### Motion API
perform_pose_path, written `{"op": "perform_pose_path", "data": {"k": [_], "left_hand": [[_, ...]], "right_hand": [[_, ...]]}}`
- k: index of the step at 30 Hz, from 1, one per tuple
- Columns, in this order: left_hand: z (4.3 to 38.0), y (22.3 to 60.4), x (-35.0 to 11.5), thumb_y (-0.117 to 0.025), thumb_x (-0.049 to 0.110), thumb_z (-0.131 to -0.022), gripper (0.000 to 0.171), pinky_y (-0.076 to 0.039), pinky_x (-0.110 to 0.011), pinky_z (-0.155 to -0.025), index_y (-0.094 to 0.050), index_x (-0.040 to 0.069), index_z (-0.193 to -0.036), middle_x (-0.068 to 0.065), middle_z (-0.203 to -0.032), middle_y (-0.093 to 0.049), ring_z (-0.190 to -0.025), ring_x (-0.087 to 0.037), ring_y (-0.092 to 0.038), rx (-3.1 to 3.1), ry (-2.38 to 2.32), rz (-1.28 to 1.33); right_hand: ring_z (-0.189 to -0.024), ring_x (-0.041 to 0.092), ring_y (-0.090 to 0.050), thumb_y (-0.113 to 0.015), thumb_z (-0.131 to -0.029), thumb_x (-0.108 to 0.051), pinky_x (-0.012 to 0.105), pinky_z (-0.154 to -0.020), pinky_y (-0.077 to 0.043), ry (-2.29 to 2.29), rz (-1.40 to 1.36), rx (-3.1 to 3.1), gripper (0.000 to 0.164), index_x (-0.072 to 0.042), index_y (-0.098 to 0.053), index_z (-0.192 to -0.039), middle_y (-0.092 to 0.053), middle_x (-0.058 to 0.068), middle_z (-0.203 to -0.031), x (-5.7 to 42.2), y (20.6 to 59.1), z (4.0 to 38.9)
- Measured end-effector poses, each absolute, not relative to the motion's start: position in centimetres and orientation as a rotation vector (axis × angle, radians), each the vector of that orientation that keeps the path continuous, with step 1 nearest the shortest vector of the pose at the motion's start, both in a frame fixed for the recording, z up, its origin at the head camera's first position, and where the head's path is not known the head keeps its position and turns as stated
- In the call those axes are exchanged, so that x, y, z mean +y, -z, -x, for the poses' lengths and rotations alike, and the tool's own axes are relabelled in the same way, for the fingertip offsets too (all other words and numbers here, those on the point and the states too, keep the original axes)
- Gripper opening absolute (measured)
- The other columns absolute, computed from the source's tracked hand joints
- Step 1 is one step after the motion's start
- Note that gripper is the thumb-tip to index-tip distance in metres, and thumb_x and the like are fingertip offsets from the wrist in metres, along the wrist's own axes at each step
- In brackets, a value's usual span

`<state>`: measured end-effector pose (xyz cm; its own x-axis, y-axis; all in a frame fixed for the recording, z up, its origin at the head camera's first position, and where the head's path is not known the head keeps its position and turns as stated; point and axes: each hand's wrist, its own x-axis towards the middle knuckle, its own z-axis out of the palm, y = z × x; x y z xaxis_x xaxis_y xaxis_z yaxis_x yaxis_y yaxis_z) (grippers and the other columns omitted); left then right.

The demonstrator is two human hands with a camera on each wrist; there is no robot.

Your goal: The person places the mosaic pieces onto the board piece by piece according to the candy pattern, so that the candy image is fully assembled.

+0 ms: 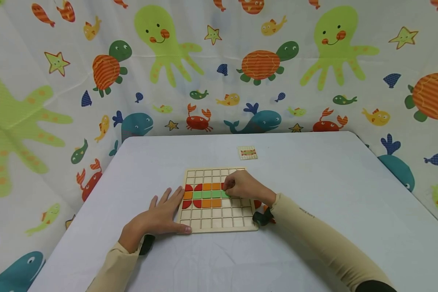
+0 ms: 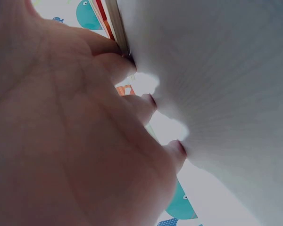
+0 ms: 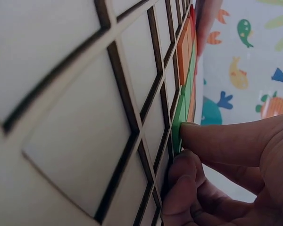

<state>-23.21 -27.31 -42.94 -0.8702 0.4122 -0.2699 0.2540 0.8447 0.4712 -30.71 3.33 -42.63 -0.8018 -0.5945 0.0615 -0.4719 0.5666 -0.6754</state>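
A wooden grid board (image 1: 237,223) lies on the white table, with rows of red, orange and green tiles in its left and middle squares. My right hand (image 1: 246,185) is over the board's right half. Its thumb and curled fingers pinch a green tile (image 3: 178,123) at the right end of the green row (image 1: 206,194); the fingers partly cover the squares there. My left hand (image 1: 160,217) lies spread at the board's left side. The left thumb touches the front left corner and the fingertips rest by the left edge, on the table.
A small pattern card (image 1: 247,153) showing a coloured grid lies behind the board. Loose red and orange pieces (image 1: 258,204) lie at the board's right edge, partly hidden by the right wrist. A sea-animal curtain (image 1: 211,61) hangs behind the table.
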Motion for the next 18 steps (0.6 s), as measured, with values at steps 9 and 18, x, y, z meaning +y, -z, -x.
{"op": "perform_pose_path", "data": {"k": [9,18], "left_hand": [[23.3,42.8,-27.3,-0.089,0.062,-0.077,0.134,0.004,-0.075,-0.121,-0.015,0.000,-0.170,-0.023,-0.177,-0.012,-0.160,-0.051,0.001,2.656,-0.596,-0.489],[23.3,42.9,-27.4,-0.089,0.063,-0.077,0.134,0.005,-0.075,-0.121,-0.016,0.001,-0.170,-0.022,-0.177,-0.012,-0.160,-0.051,0.001,2.659,-0.586,-0.488]], "right_hand": [[-0.083,0.015,-0.061,-0.076,-0.095,-0.003,0.030,-0.077,-0.055,1.085,0.869,2.603,0.006,-0.006,-0.080,-0.097,-0.074,-0.002,-0.090,3.8,42.3,30.4],[-0.094,0.019,-0.062,-0.073,-0.102,-0.015,0.034,-0.086,-0.056,1.157,0.766,2.570,0.011,-0.008,-0.080,-0.107,-0.074,-0.004,-0.099,5.3,42.1,29.8]]}}
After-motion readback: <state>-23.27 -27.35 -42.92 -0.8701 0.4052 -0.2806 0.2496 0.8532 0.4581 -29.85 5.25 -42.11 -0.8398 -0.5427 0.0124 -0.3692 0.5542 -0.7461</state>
